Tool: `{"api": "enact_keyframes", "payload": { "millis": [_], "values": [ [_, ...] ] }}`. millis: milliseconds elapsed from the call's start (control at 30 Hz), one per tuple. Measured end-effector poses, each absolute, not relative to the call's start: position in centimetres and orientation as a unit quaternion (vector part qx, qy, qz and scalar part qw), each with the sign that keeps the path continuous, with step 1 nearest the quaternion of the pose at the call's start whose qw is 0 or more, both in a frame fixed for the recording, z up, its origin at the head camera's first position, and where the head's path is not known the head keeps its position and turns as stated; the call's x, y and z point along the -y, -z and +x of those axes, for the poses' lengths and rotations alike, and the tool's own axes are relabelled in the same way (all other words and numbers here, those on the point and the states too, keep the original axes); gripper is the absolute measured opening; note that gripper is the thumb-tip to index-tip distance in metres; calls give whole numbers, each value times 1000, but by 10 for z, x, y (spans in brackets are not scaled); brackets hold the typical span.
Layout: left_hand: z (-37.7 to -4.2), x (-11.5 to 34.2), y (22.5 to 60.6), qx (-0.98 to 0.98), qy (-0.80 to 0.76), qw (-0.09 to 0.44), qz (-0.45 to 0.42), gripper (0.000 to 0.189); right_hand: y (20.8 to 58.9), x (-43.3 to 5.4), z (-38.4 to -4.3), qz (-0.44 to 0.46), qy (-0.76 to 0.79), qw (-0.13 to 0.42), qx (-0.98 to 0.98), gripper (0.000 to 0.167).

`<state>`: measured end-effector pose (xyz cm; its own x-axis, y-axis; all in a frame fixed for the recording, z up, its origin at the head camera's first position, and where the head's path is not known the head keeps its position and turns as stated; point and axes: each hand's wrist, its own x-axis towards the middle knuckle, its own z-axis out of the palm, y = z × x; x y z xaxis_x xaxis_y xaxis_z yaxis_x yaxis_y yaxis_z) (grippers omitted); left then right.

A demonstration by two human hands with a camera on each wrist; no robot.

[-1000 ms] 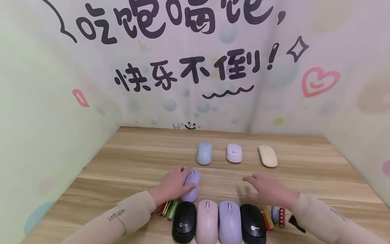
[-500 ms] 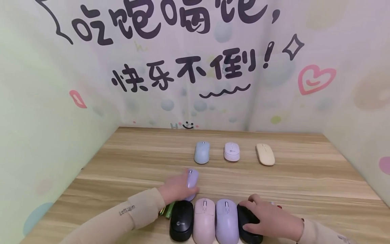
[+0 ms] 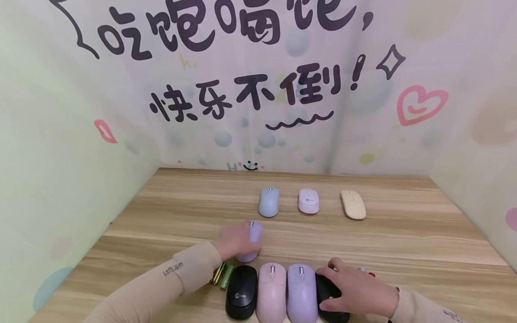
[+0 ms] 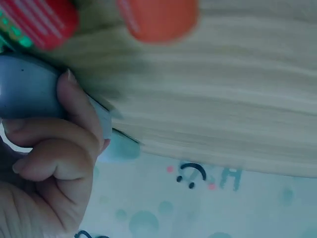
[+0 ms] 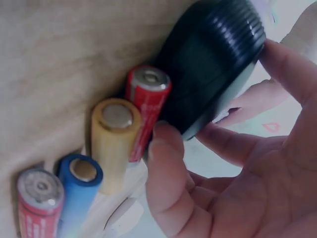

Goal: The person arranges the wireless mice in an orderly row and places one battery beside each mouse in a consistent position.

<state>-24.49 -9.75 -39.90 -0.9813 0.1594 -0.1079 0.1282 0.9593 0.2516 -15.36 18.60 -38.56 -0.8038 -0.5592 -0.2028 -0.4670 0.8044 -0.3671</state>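
In the head view my left hand (image 3: 233,238) grips a purple mouse (image 3: 254,231), partly covered by the fingers, just behind the front row of mice. The left wrist view shows its fingers curled at the mouse's side (image 4: 29,89). My right hand (image 3: 353,289) holds the black mouse (image 3: 326,287) at the right end of that row, with thumb and fingers on opposite sides. Up close, the right wrist view shows this black mouse (image 5: 213,59) with fingertips along its edges. Between the hands lie another black mouse (image 3: 241,294), a pink one (image 3: 272,294) and a larger purple one (image 3: 302,294).
Light blue (image 3: 269,202), pale lilac (image 3: 308,201) and cream (image 3: 353,205) mice lie farther back on the wooden table (image 3: 194,197). Green batteries (image 3: 222,274) lie by the left wrist. Beside the right black mouse stand red (image 5: 148,94), yellow (image 5: 114,144) and blue batteries (image 5: 79,193).
My right hand has come down and toward me from over the table and taken hold of the right black mouse. My left hand has kept its grip on the purple mouse, whose tilt has changed slightly.
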Motion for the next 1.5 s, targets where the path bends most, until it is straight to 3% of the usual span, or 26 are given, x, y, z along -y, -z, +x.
{"api": "enact_keyframes", "payload": {
  "millis": [133, 300, 433, 600, 900, 1500],
  "values": [
    [-269, 110, 386, -986, -142, 67, 49, 80, 385, -186, -153, -260, 150, 154, -941, 63],
    [-306, 130, 376, -988, -147, 16, 37, 69, 385, -186, -153, -256, 146, 154, -943, 63],
    [-329, 141, 381, -989, -144, -18, 32, 61, 384, -186, -152, -264, 142, 151, -942, 63],
    [-347, 148, 391, -988, -149, -25, -5, 60, 386, -185, -151, -271, 143, 152, -940, 62],
    [-355, 149, 401, -995, -100, 6, -28, 67, 387, -185, -150, -280, 151, 151, -936, 60],
    [-355, 144, 398, -997, -77, 2, -10, 70, 383, -185, -154, -264, 153, 137, -942, 59]
  ]
}}
